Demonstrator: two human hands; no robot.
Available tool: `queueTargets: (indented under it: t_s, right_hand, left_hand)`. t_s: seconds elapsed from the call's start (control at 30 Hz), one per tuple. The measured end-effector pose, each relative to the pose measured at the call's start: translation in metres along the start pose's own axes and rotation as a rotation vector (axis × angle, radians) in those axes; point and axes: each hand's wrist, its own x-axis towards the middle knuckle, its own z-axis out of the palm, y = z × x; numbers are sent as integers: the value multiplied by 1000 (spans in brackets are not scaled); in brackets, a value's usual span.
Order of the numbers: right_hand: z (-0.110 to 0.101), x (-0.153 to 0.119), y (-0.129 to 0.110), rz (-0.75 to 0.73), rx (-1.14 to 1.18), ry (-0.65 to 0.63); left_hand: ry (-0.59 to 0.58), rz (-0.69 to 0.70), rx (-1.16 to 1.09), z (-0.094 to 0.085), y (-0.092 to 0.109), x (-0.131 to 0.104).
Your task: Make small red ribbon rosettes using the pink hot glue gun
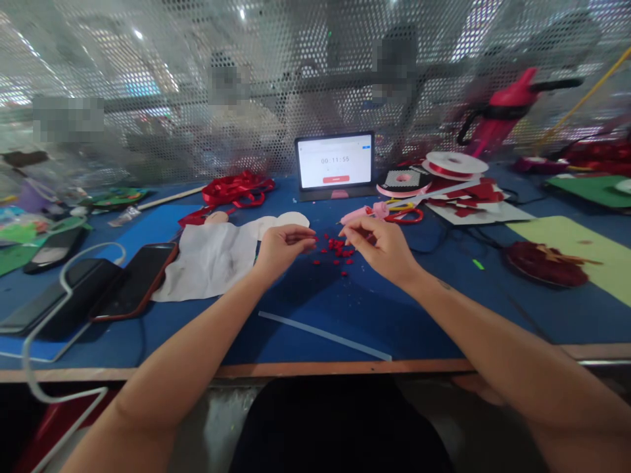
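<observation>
Several small red pieces (337, 248) lie scattered on the blue table between my two hands. My left hand (288, 246) is just left of them, thumb and fingertips pinched together around something too small to make out. On the right, my right hand (377, 243) also has its thumb and fingers drawn together; what they hold, if anything, cannot be made out. A pink glue gun (362, 213) and red-handled scissors (411, 215) lie right behind my right hand. Nearer the front edge lies a translucent stick (325, 335).
A white cloth (210, 259), a phone (135, 281) and a red ribbon pile (236, 189) are at the left. A tablet (336, 161) stands at the back before a perforated metal screen (296, 98). Ribbon spools (456, 164) and a dark red bundle (545, 264) are at the right.
</observation>
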Motion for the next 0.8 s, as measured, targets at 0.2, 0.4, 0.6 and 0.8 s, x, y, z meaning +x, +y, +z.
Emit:
queueTargets:
  t_s: [0.2,0.4,0.6,0.8]
  right_hand:
    - [-3,1,3,3,-28,16]
    - [-4,1,1,-2,-69,19]
    - [-29,11,-1,38,-223,-324]
    - [-71,21,8,292,-479,-758]
  left_hand:
    - [-42,84,127,-6,-3,3]
    - [106,211,563,-22,-5,12]
    - [-117,259,960,-28,-13,18]
    - [-267,336,1200,-22,-10,19]
